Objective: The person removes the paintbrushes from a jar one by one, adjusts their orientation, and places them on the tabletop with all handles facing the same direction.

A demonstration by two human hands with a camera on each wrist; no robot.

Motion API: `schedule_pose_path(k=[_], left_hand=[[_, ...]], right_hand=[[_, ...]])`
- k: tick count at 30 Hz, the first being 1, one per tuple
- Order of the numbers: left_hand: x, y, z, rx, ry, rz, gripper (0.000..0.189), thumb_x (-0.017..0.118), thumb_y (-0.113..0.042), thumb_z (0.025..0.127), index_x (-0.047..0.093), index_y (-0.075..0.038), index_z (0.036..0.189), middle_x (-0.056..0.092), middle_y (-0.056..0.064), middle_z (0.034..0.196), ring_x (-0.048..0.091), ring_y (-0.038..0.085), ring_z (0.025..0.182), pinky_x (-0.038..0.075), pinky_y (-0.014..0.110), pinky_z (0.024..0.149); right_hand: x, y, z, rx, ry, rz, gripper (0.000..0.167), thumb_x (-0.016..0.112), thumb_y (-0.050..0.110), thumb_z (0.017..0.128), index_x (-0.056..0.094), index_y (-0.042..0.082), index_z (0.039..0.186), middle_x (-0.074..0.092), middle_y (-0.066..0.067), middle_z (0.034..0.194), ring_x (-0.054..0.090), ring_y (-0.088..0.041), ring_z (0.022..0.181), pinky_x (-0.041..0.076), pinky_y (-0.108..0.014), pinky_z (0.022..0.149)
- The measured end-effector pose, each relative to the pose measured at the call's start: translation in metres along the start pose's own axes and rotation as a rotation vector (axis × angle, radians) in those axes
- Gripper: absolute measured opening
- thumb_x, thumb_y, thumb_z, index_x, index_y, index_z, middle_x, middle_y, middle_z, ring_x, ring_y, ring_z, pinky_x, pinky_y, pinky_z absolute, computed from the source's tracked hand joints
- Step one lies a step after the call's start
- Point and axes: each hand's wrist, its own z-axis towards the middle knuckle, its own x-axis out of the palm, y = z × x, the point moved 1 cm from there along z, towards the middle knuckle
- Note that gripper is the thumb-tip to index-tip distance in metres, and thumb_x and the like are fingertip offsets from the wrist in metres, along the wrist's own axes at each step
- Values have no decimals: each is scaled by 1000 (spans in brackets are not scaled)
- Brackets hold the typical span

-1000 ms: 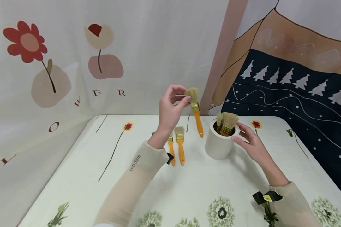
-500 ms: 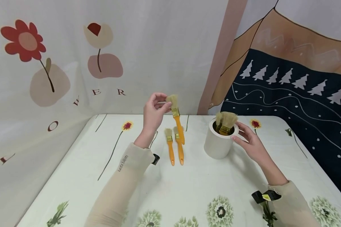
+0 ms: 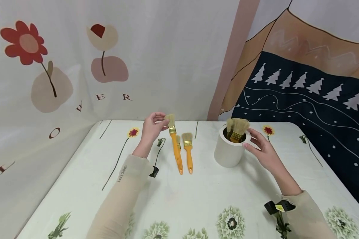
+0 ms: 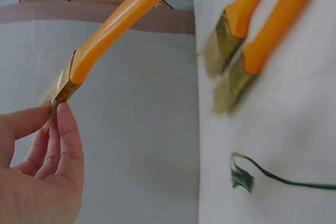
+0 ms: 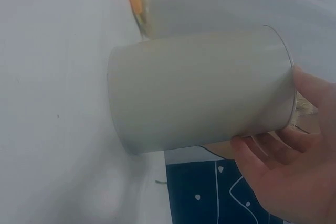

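Observation:
My left hand [image 3: 152,130] pinches a paintbrush [image 3: 176,149] by its bristles, the orange handle slanting down. In the left wrist view thumb and fingers close on the bristles of this paintbrush [image 4: 100,45]. Two more orange-handled paintbrushes lie side by side on the table; the held one partly covers the left, and the right paintbrush [image 3: 187,152] shows whole. My right hand [image 3: 261,149] grips the rim of a white cylindrical pot [image 3: 228,152], thumb and fingers curled round its edge. Paintbrushes [image 3: 237,127] stand in the pot, bristles up, their handles hidden inside.
A white flower-printed cloth covers the table [image 3: 197,196]. Behind its back edge hangs a pale curtain [image 3: 167,59] with flower prints. At the right is a dark cloth [image 3: 287,96] with white trees.
My left hand has carried the paintbrush leftward and down, from near the pot to over the lying paintbrushes. The right hand and the pot have stayed put.

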Motion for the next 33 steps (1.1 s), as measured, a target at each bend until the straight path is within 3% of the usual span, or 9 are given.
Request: schedule_pose_path(k=[8, 14, 20, 27, 33], left_hand=[[-12, 32, 6, -131, 43, 110, 30, 63, -8, 97, 56, 0, 125, 63, 20, 120, 67, 11, 84, 61, 35, 91], [-9, 60, 12, -230, 94, 212, 29, 62, -9, 97, 57, 0, 124, 66, 20, 118, 65, 8, 76, 62, 30, 83], [-8, 69, 14, -266, 68, 282, 24, 62, -8, 97, 59, 0, 119, 66, 17, 110, 64, 12, 76, 62, 26, 75], [-4, 79, 13, -313, 86, 312, 22, 61, -4, 96, 59, 1, 118, 63, 15, 106, 64, 15, 80, 62, 25, 74], [-3, 78, 15, -287, 61, 336, 26, 64, 1, 92, 58, 2, 118, 61, 15, 109, 63, 17, 82, 61, 25, 74]], right_hand=[[1, -1, 1, -3, 6, -2, 73, 59, 27, 102, 18, 8, 160, 21, -21, 164, 31, -47, 146, 36, -60, 113], [0, 0, -6, 11, -2, -30, 73, 58, 25, 102, 18, 6, 159, 21, -23, 164, 31, -49, 145, 37, -58, 112], [2, 2, -4, 27, -6, -24, 75, 59, 29, 101, 17, 7, 159, 19, -22, 165, 30, -48, 147, 36, -57, 113], [2, 1, -8, 52, -12, -37, 75, 59, 27, 102, 17, 6, 159, 19, -23, 164, 30, -49, 146, 36, -56, 112], [2, 3, -4, 30, -11, -37, 74, 59, 28, 101, 17, 7, 159, 19, -22, 165, 29, -48, 146, 36, -58, 113]])
